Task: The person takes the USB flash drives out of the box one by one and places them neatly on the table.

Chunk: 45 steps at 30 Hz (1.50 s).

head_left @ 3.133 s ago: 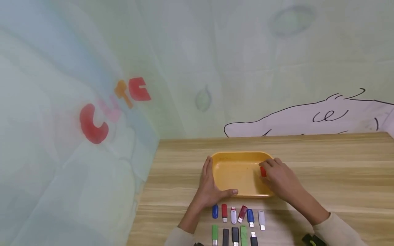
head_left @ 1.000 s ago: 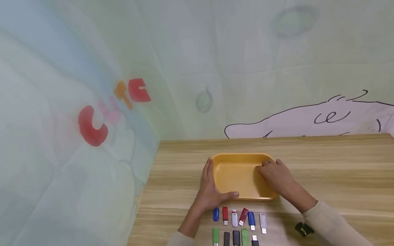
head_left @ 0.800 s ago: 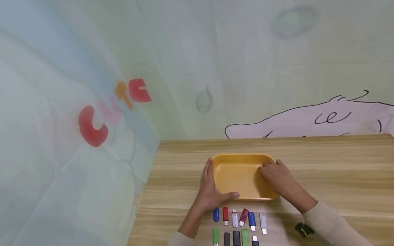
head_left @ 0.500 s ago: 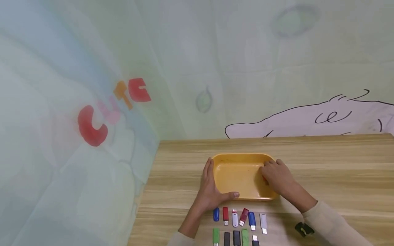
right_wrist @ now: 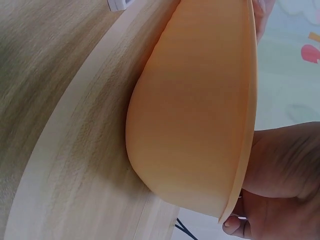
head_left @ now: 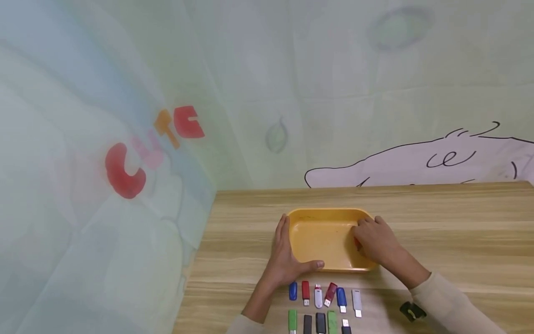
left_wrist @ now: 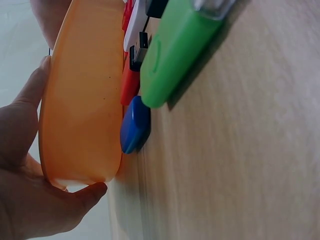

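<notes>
A yellow-orange plastic tray [head_left: 323, 239] stands on the wooden table. My left hand [head_left: 285, 262] grips its left end, thumb along the front rim and fingers up the side. In the left wrist view, the tray wall [left_wrist: 85, 95] lies between that hand's thumb [left_wrist: 90, 195] and fingers. My right hand [head_left: 377, 239] reaches over the right rim, fingers curled down inside the tray. It pinches a small red USB stick [head_left: 357, 244], mostly hidden behind the fingers. The right wrist view shows the tray's outer wall [right_wrist: 195, 115] with the hand [right_wrist: 280, 175] bent over the rim.
USB sticks lie in two rows before the tray, among them a blue one [head_left: 293, 291], a red one [head_left: 306, 292], a grey one [head_left: 356, 302] and a green one [head_left: 292, 320]. A black object [head_left: 413, 311] lies by the right sleeve. A printed cloth backdrop [head_left: 250, 93] rises behind the table.
The right hand has sunk slightly further into the tray's right end. The red stick, plain three seconds ago, became hidden and shows again slightly lower. The left hand keeps its place.
</notes>
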Motion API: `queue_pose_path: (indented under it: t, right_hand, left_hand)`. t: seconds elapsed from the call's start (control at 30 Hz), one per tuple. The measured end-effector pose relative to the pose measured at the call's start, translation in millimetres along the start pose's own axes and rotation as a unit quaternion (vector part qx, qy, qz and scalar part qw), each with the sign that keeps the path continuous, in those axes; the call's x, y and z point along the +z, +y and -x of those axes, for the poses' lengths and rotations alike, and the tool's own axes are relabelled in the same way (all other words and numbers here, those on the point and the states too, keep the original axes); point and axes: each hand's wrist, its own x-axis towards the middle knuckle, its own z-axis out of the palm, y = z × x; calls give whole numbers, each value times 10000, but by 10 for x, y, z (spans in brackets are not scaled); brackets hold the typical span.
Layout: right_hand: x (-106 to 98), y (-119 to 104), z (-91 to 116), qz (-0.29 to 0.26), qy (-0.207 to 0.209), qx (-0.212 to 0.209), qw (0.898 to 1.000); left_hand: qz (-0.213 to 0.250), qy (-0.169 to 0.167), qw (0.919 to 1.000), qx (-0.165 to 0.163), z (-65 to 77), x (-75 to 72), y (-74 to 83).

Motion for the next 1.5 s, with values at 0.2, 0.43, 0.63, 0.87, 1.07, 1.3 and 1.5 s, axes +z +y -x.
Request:
queue_pose_path:
  t: [0.2, 0.43, 0.63, 0.87, 1.07, 1.3, 1.5]
  right_hand:
    - [-28, -15, 8, -83, -99, 109, 9999]
    - [-100, -67, -22, -142, -282, 232, 9992]
    - [-177, -101, -37, -181, -189, 260, 9993]
    - [-331, -167, 54, -335, 37, 142, 9993]
    - [-488, -210, 162, -633, 140, 232, 9976]
    - [-621, -272, 334, -654, 317, 243, 9971]
    - [-697, -348, 460, -862, 448, 324, 9947]
  left_hand:
    - [28, -21, 10000, 5, 3, 8, 3]
    - [48, -7, 10000, -28, -14, -1, 6]
    - [7, -3, 10000, -85, -18, -3, 4]
    - [-34, -11, 10000, -87, -34, -4, -6]
    - [-26, 13, 10000, -63, -61, -6, -5]
    - [21, 27, 10000, -65, -54, -1, 2]
    - [1, 68, 10000, -23, -63, -12, 10]
